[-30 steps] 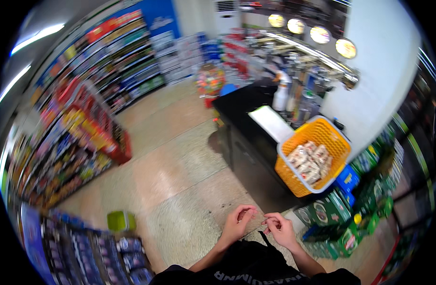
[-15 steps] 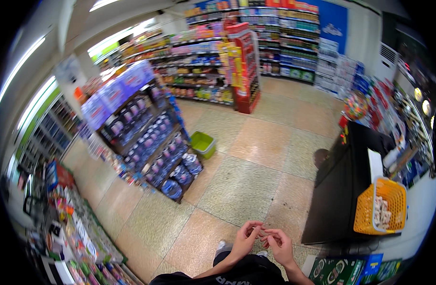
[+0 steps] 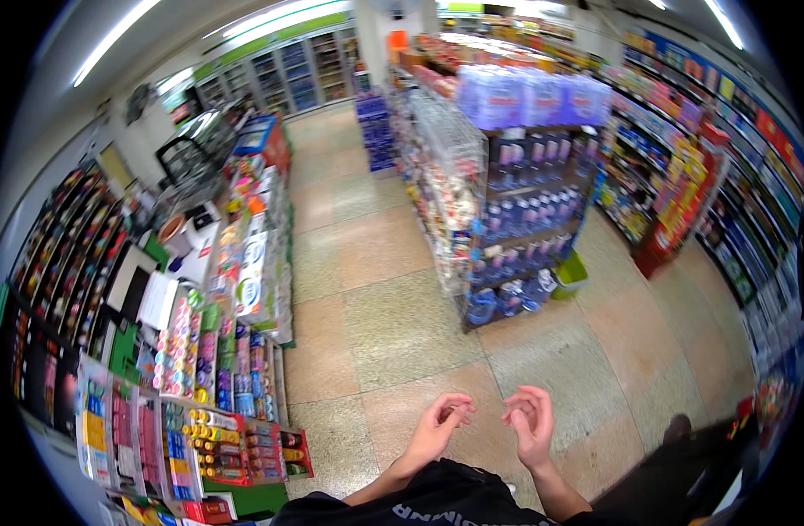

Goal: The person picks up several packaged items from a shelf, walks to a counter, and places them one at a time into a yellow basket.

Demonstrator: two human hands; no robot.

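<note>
My left hand and my right hand are held up in front of my body, over the tiled floor. They are apart from each other, with loosely curled fingers. Neither hand holds or touches anything; both are open. Beyond them, across the floor, stands a shelf rack of bottled drinks, topped with purple shrink-wrapped packs. A green bin sits at its right foot.
At left runs a counter with candy displays and a snack rack near me. An aisle leads back to glass-door fridges. A red display stand and stocked wall shelves are on the right; a dark counter is at lower right.
My view has swung to the left, bringing the candy counter and aisle into sight. My hands, close together before, have moved apart. The yellow basket has left the picture.
</note>
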